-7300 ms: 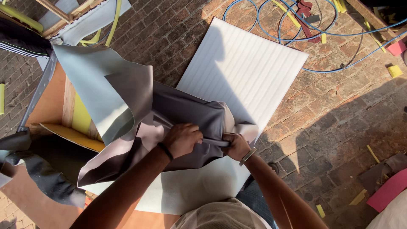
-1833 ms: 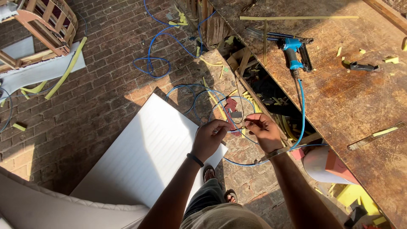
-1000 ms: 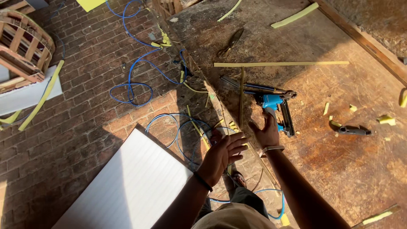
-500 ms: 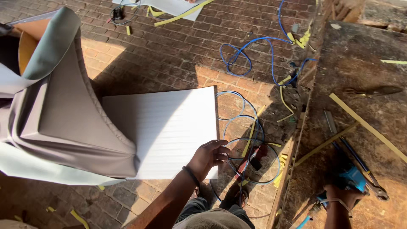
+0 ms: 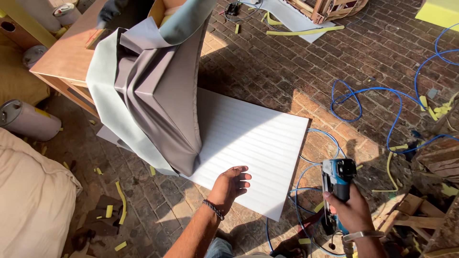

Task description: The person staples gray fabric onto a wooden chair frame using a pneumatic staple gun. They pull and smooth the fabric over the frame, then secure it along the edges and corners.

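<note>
The person's right hand is wrapped tight around the handle of a blue and black pneumatic staple gun, fingers closed on it, with the tool's body pointing up and away from the wrist. It sits low on the right side of the view, above a loop of thin blue air hose that snakes all over the red brick floor. A metal bracelet shows on that wrist.

The left hand is empty, fingers spread apart and loosely curled, palm down. It hovers over the near edge of a white ribbed foam sheet lying flat on the bricks; can't really tell if the fingertips touch it. There's a dark beaded band on that wrist too.

Just to the left of that hand, a grey fabric-covered cushion piece stands tilted, its lower corner resting at the sheet's edge, with loose pale grey-green cloth draped around it. Its upper part leans against a plain wooden frame. A silver cylindrical canister lies on its side at far left, next to a beige padded cushion. Yellow foam scraps are scattered over the floor.
</note>
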